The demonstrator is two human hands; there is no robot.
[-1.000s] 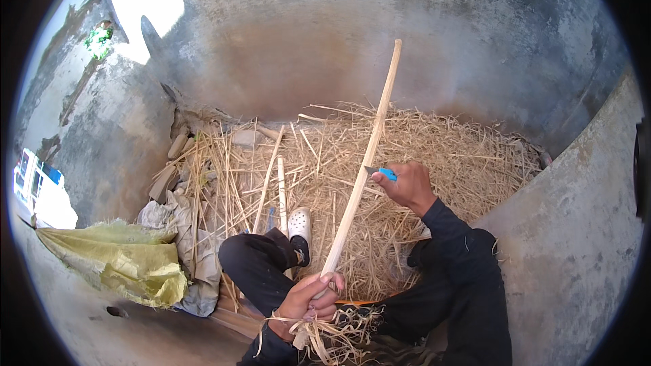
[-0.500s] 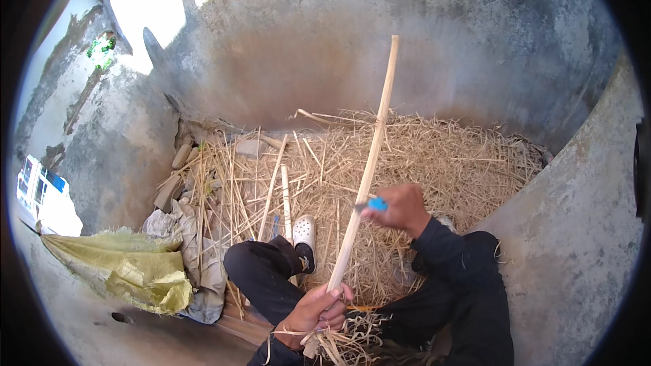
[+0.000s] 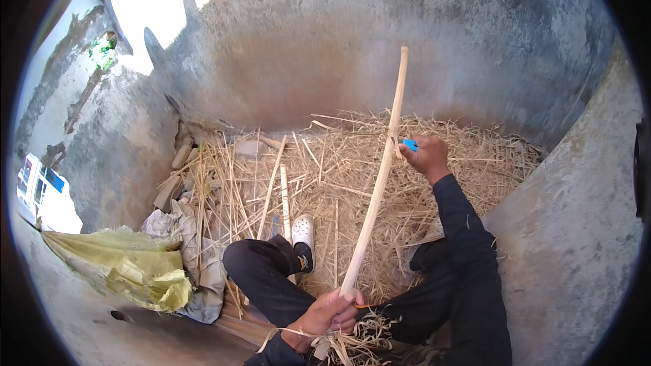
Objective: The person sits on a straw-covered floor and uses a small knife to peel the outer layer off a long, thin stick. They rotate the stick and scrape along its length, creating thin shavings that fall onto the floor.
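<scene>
A long, pale wooden stick (image 3: 377, 196), slightly bent, slants up and away from me. My left hand (image 3: 328, 314) is closed around its near end, low in the view. Farther up the stick, my right hand (image 3: 428, 157) grips a small blue-handled cutting tool (image 3: 409, 144). The tool meets the stick's right side; its blade is mostly hidden, so its exact kind cannot be made out. A thin strip hangs off the stick beside it. Curled shavings (image 3: 363, 339) bunch around my left wrist and lap.
Straw-like shavings (image 3: 468, 169) cover the floor ahead. Two pale sticks (image 3: 285, 196) lean near a white clog (image 3: 304, 232) on my foot. A yellow-green woven sack (image 3: 129, 264) lies at left. Concrete walls (image 3: 325, 41) close in the far side and the right.
My right hand has slid the blue-handled tool up the stick, away from me. The stick's far end has shifted slightly right and down. My left hand keeps its hold.
</scene>
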